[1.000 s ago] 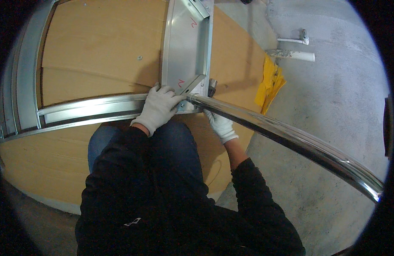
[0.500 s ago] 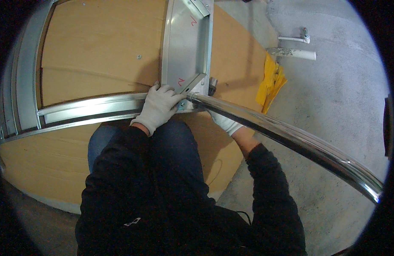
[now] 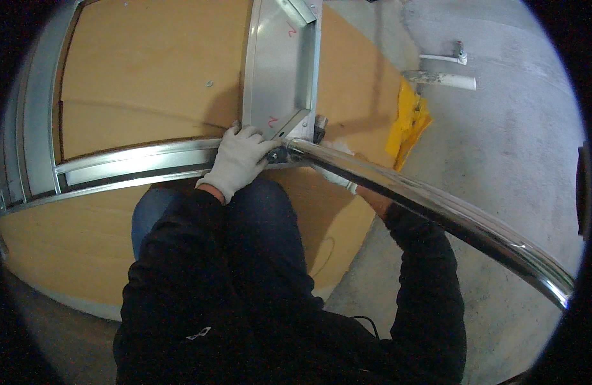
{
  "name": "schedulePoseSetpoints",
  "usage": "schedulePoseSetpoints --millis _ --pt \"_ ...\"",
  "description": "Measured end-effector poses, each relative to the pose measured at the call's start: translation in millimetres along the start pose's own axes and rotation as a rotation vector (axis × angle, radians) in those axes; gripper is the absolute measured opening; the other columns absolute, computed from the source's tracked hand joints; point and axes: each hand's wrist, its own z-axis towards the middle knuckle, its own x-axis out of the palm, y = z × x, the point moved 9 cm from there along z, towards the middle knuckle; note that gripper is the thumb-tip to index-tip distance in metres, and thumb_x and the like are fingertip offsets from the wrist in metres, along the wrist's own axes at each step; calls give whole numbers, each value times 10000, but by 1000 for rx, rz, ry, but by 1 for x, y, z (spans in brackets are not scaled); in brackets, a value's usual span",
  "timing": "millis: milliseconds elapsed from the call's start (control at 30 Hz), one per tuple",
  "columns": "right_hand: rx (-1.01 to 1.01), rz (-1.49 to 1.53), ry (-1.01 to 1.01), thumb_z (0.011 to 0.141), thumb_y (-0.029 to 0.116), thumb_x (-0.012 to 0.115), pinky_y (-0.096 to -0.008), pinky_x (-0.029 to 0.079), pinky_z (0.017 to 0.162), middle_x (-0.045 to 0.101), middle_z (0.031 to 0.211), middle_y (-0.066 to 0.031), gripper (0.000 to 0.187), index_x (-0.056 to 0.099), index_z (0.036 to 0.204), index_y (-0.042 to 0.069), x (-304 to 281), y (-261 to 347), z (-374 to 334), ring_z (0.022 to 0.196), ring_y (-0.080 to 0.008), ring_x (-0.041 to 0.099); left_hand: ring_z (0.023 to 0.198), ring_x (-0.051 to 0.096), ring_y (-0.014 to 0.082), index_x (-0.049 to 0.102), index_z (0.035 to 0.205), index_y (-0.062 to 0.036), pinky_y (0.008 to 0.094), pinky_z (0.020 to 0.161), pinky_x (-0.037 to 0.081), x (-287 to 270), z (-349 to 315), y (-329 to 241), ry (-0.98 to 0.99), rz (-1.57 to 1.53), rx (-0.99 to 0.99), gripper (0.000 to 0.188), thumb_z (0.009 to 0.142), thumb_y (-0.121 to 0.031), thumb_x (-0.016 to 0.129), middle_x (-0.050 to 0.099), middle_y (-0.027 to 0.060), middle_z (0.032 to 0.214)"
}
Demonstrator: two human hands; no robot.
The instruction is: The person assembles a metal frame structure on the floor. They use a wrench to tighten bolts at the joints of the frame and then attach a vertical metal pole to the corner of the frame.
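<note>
My left hand, in a white glove, is closed over the rail of a silver metal frame at its near corner. Its fingertips rest by the slanted brace of the sheet-metal end panel. A small dark round piece sits at the bolt spot beside my fingers; its kind is unclear. From the corner a shiny chrome tube runs out to the lower right. My right hand, also gloved, is under and behind this tube, which hides most of its fingers and anything in them.
Brown cardboard lies beneath the frame. A small loose nut or washer rests on it. Yellow plastic lies at the cardboard's right edge. Beyond, on the grey concrete floor, are a white pipe and a thinner white fitting.
My right hand and forearm have shifted right and slightly farther away behind the tube. The dark round piece now covers the bolt at the corner. My left hand has stayed put.
</note>
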Motion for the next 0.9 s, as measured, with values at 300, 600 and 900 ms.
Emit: schedulePoseSetpoints --millis 300,600,900 --pt "742 973 -528 855 138 574 -380 472 857 657 1044 -167 254 617 1079 27 70 15 -37 1015 -318 603 1129 510 212 614 1165 -201 444 970 370 2 4 -3 18 21 -3 412 759 -226 683 623 15 1059" --pt "531 486 -539 752 105 692 -435 494 769 654 945 -203 283 618 1007 7 39 60 -35 892 -392 612 1103 525 214 616 1163 -212 440 954 380 6 7 -3 40 -15 -6 421 748 -219 690 627 15 1047" --pt "484 530 -602 934 245 551 -331 456 721 624 881 -96 301 617 1091 -4 34 -2 -68 756 -227 558 1126 514 217 616 1159 -210 460 1015 356 3 7 -4 3 -4 11 412 753 -217 684 623 22 1062"
